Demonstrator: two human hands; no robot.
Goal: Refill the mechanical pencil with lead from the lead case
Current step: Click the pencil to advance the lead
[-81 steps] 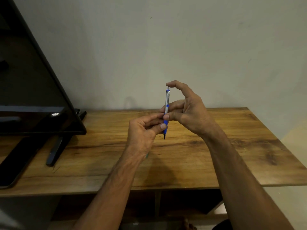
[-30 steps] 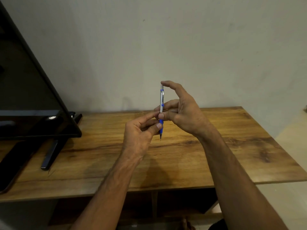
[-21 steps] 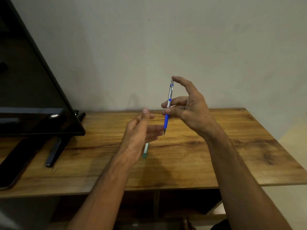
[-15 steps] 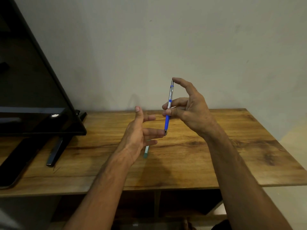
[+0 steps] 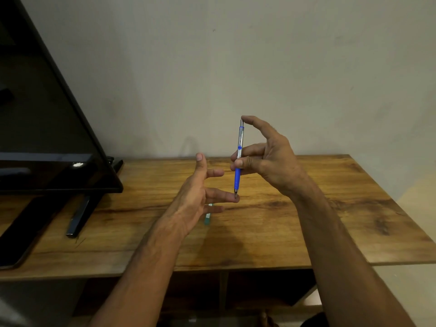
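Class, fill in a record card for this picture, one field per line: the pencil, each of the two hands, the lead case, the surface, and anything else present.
Held item: mechanical pencil, upright, tip down
Holder: right hand grips the barrel, forefinger on the top end
Free hand: left hand, fingers spread, one fingertip appears to touch the pencil's tip
Lead case: lead case lies on the table, partly hidden behind the left hand
Surface: wooden table
Also there: black television, at the table's left side

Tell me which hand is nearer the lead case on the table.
Left. The left hand is spread just over the lead case, partly hiding it; the right hand is higher and to the right, holding the mechanical pencil.
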